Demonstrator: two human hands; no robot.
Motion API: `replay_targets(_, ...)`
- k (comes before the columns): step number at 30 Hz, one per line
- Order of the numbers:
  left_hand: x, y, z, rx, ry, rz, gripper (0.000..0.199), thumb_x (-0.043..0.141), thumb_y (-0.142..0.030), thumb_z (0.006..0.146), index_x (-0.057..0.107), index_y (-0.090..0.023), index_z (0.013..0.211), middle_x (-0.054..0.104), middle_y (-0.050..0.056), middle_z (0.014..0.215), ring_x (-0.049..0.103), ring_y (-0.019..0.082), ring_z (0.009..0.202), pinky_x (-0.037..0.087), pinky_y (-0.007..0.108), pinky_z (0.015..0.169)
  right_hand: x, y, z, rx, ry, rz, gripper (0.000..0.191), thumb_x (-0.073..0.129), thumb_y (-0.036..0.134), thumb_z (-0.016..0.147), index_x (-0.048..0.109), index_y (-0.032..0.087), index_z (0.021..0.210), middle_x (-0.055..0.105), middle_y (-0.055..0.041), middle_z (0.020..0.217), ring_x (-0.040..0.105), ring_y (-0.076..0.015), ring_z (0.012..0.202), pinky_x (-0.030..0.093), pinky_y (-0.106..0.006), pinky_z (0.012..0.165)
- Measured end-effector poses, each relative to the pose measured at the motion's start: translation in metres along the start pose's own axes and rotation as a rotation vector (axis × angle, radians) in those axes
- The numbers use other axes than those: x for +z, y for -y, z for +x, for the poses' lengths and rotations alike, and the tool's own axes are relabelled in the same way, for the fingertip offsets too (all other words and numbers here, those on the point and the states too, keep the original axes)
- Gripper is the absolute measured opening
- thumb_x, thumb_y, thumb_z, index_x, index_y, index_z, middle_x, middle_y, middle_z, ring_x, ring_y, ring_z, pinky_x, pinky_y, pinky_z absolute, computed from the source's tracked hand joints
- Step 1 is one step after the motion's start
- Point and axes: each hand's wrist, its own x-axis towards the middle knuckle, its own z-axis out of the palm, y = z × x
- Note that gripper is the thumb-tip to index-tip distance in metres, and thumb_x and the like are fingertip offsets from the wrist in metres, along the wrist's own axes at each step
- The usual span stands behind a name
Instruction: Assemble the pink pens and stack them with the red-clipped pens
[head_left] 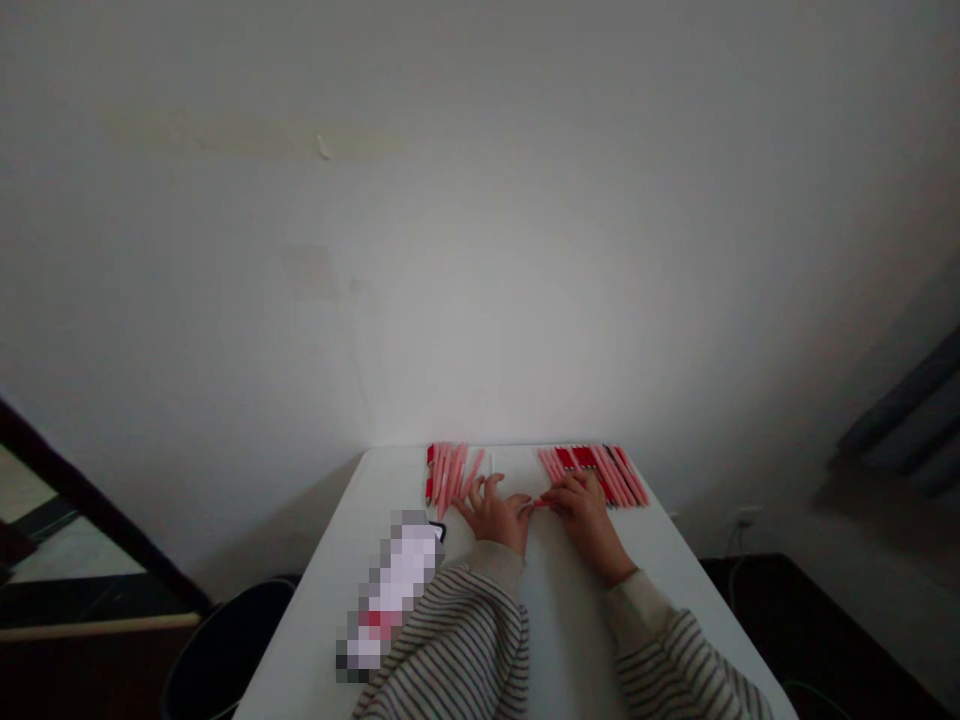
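Note:
Between my two hands lies a small red and pink stick-like piece (540, 503), pen-like in shape. My left hand (495, 512) pinches its left end between thumb and finger, the other fingers spread towards the wall. My right hand (585, 510) is closed on its right end. Beyond my left hand is a group of pink pens (448, 472) with some red parts. A wider row of pink and red pens (626, 477) lies behind my right hand, which partly covers it. A thin white stick (493, 463) stands out above my left fingers.
The white table (315, 600) meets a grey wall at its far edge. A blurred-out phone-like object (401, 580) lies left of my left forearm. A dark bin (225, 650) is on the floor at left, and a wall socket (748, 516) at right.

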Motion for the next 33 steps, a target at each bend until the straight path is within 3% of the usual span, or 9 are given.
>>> replay_targets(13,0.005,-0.001,0.001,-0.029,0.043,-0.001,0.01,0.069,-0.037,0.07,0.072,-0.038,0.079,0.051,-0.003,0.133,0.028,0.029,0.131,-0.005,0.066,0.107,-0.002,-0.001,-0.002,0.058,0.028,-0.088,0.016,0.061,0.024,0.082,0.072,0.034,0.09,0.063,-0.0037,0.098,0.045,-0.0235,0.103,0.035,-0.039,0.089)
replay_targets(21,0.007,0.002,0.0,-0.029,-0.042,-0.001,0.009,0.069,-0.034,0.07,0.072,-0.037,0.077,0.054,-0.002,0.128,0.032,0.029,0.127,0.005,0.067,0.107,0.002,-0.008,-0.003,0.035,-0.038,-0.098,0.018,0.057,0.022,0.083,0.071,0.03,0.092,0.062,-0.0066,0.101,0.046,-0.0257,0.102,0.038,-0.042,0.086)
replay_targets(28,0.005,0.008,0.004,-0.014,-0.098,0.036,0.011,0.066,-0.038,0.073,0.072,-0.037,0.081,0.055,-0.001,0.127,0.035,0.028,0.125,0.013,0.06,0.107,0.006,-0.014,-0.003,0.071,-0.121,-0.121,0.018,0.057,0.024,0.083,0.07,0.029,0.095,0.059,-0.007,0.103,0.045,-0.0258,0.103,0.037,-0.043,0.088)
replay_targets(33,0.001,0.008,0.004,-0.036,-0.101,0.029,0.011,0.066,-0.035,0.073,0.072,-0.037,0.082,0.054,-0.002,0.126,0.035,0.027,0.124,0.012,0.06,0.107,0.004,-0.013,-0.003,0.105,-0.131,-0.12,0.018,0.056,0.024,0.084,0.07,0.028,0.095,0.06,-0.0064,0.102,0.044,-0.025,0.102,0.037,-0.042,0.089)
